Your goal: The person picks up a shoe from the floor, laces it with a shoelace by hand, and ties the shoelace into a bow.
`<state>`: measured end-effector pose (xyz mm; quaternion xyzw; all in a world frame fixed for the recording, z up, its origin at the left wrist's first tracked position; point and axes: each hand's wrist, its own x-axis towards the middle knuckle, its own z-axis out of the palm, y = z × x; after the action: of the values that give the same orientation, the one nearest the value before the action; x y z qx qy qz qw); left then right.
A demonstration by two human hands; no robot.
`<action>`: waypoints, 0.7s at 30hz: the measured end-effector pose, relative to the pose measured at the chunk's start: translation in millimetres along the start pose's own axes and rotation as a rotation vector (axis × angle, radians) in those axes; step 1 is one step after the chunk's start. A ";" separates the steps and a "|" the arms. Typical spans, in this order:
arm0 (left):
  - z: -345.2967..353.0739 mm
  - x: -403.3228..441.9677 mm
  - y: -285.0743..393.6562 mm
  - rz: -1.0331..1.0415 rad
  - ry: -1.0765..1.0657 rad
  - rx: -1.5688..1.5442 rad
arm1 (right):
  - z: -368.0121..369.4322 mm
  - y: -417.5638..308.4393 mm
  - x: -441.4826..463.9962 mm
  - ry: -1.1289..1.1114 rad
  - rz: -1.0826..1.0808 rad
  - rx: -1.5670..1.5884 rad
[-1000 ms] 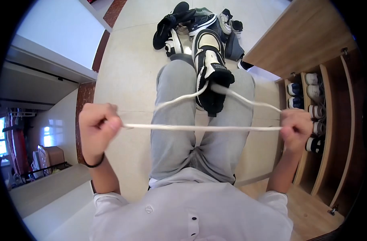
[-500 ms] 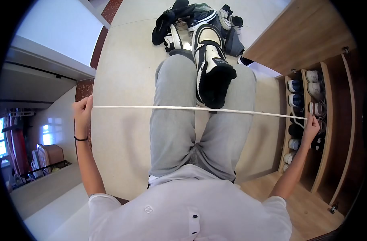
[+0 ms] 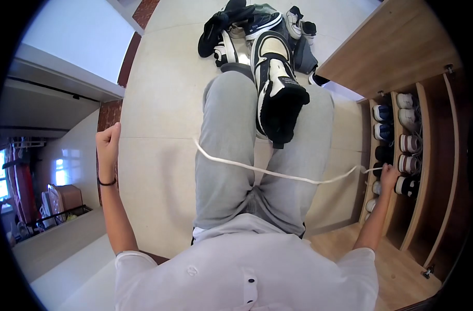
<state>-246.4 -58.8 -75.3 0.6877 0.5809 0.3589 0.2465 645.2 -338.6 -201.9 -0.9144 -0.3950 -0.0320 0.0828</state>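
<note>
A white shoelace (image 3: pixel 278 174) hangs slack and curved across my thighs. My right hand (image 3: pixel 387 176), closed, grips its right end near the shoe cabinet. The left end of the lace is loose over my knee, apart from my left hand (image 3: pixel 108 141), which is held up at the far left as a fist with nothing visible in it. A black and cream shoe (image 3: pixel 274 78) with a dark fuzzy lining rests between my knees, its opening towards me. No lace is visible across its tongue.
Several shoes (image 3: pixel 262 23) lie heaped on the floor beyond my knees. At right stands an open wooden shoe cabinet (image 3: pixel 423 166) with shoes on its racks and its door (image 3: pixel 386 46) swung out. A drawer or shelf with items (image 3: pixel 65 199) is at left.
The lace was taut between both hands; its left end has come out of my left hand and the lace now sags. My right hand has moved slightly down and inward.
</note>
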 end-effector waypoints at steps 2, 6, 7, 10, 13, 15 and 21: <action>7.7 0.3 32.4 0.021 -0.041 0.038 | 0.2 -21.1 -7.0 -0.080 -0.044 0.014; 51.7 1.1 90.3 0.089 -0.346 0.048 | 13.5 -82.2 -18.7 -0.118 -0.049 0.144; 56.9 0.9 97.3 0.063 -0.500 0.055 | 18.0 -89.6 -19.1 -0.095 -0.077 0.189; 76.1 -8.6 103.8 0.023 -0.715 0.025 | 22.9 -102.9 -22.0 -0.190 -0.116 0.120; 98.3 -24.4 90.2 0.020 -0.775 -0.013 | 32.4 -110.4 -25.3 -0.174 -0.188 0.100; 105.9 -30.9 81.6 0.049 -0.773 -0.056 | 26.3 -132.9 -34.4 -0.151 -0.252 0.136; 97.2 -30.3 90.0 -0.015 -0.691 -0.088 | -82.5 -301.4 -107.8 0.080 -0.434 0.747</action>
<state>-116.6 -99.0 -73.8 0.7530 0.4520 0.1281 0.4607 352.5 -227.3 -96.1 -0.7153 -0.5591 0.0611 0.4147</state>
